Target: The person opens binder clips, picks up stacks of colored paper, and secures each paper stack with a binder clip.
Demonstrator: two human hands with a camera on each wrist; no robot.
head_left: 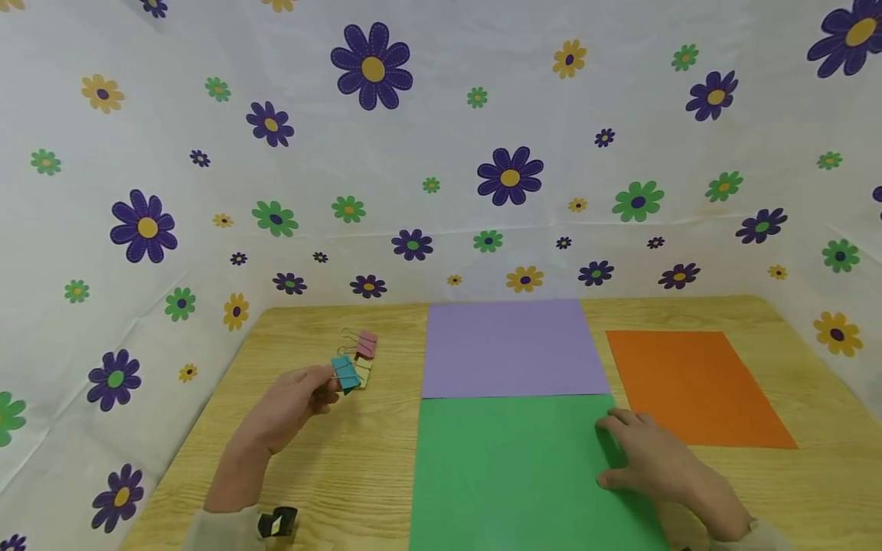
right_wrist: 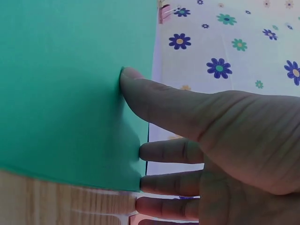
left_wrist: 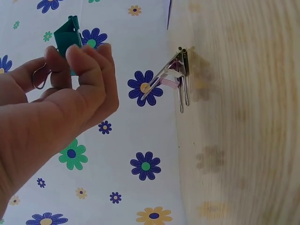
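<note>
My left hand (head_left: 285,409) pinches a blue binder clip (head_left: 346,373) between thumb and fingers, raised over the left side of the table; in the left wrist view this clip (left_wrist: 69,40) shows with a wire handle by the thumb. Just beyond it lie a pink binder clip (head_left: 367,344) and a yellow binder clip (head_left: 364,370), the latter partly hidden. At the right edge of a green sheet of paper (head_left: 510,467) rests my right hand (head_left: 654,463), fingers spread. In the right wrist view its thumb (right_wrist: 145,91) and fingertips touch the green sheet.
A purple sheet (head_left: 510,348) lies directly behind the green one, their edges meeting. To the right is an orange sheet (head_left: 696,386) on the wood-grain table (head_left: 358,474). A flower-patterned cloth (head_left: 427,138) hangs around the back and sides.
</note>
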